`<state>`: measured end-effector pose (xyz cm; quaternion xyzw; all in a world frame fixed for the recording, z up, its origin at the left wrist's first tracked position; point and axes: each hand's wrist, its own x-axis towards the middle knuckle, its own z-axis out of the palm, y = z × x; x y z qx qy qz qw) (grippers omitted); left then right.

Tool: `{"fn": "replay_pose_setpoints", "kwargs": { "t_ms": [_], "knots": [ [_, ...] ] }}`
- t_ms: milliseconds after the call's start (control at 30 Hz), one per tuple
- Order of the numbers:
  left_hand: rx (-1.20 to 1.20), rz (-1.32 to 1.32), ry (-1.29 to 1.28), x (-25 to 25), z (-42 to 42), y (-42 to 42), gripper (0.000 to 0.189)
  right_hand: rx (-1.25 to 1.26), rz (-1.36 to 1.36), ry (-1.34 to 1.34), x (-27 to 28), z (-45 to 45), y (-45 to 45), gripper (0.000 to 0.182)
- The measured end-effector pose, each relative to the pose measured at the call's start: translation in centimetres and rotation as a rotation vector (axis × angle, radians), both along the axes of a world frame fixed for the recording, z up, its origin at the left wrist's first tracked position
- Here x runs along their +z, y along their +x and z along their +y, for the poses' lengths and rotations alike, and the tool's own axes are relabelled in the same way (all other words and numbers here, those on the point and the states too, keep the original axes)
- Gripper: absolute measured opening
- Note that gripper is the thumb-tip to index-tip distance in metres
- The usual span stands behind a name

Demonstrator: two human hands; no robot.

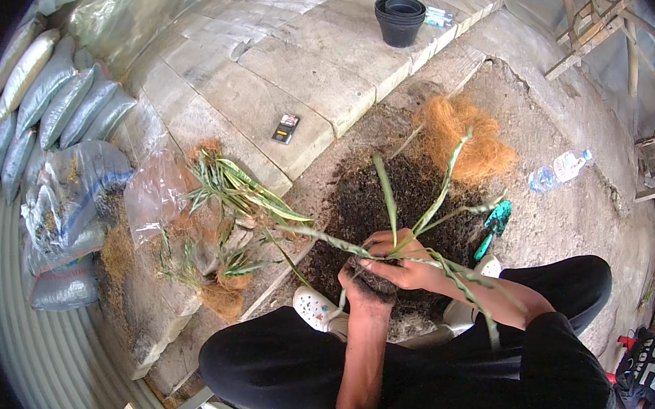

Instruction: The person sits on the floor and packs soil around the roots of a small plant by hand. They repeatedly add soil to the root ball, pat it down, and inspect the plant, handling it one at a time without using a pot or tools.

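Note:
A plant with long, narrow, twisted green leaves (pixel 387 193) is held above a heap of dark soil (pixel 357 201), between my knees. My left hand (pixel 363 295) cups its soil-covered root ball (pixel 379 279) from below and the side. My right hand (pixel 407 262) closes over the top of the root ball, near the base of the leaves. Dark soil clings to my left palm and wrist. The leaves spread outward, several hanging over my right forearm. Fingers hide part of the root ball.
Orange-brown coir fibre (pixel 466 138), a teal hand trowel (pixel 492 230) and a plastic bottle (pixel 561 170) lie right. More plants (pixel 237 183) and a clear plastic bag (pixel 155 191) lie left. Stacked black pots (pixel 399 23) stand on the concrete ledge (pixel 315 81); filled sacks (pixel 51 101) are beyond.

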<state>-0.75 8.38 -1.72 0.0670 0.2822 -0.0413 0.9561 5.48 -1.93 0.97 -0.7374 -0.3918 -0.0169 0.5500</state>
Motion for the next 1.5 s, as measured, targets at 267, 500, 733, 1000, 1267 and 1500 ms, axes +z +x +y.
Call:
{"fn": "replay_pose_setpoints", "kwargs": {
  "t_ms": [267, 500, 733, 1000, 1267, 1500],
  "knots": [
    [-0.006, -0.095, 0.062, 0.5, -0.6, 0.3, 0.041, -0.058, 0.008, -0.078, 0.2, -1.2, -0.2, 0.016],
    [-0.153, -0.195, -0.077, 4.5, -0.5, 2.6, 0.047, -0.463, 0.04, -0.195, 4.7, -1.8, 0.6, 0.022],
    [-0.085, -0.145, 0.016, 3.8, -1.8, 2.9, 0.04, -0.407, 0.819, 0.334, 2.7, -1.9, 2.0, 0.018],
    [0.096, -0.139, 0.163, 0.4, -2.9, 2.5, 0.038, -0.401, 0.412, -0.021, 3.6, -0.4, -0.5, 0.029],
    [0.024, -0.099, 0.161, 2.8, -1.4, 3.2, 0.036, -0.145, -0.396, -0.567, 0.7, -4.4, 2.1, 0.07],
    [-0.081, -0.118, 0.185, 2.6, -1.6, 1.9, 0.043, 0.224, 0.219, -0.116, 4.1, -3.1, 2.6, 0.041]
  ]
}}
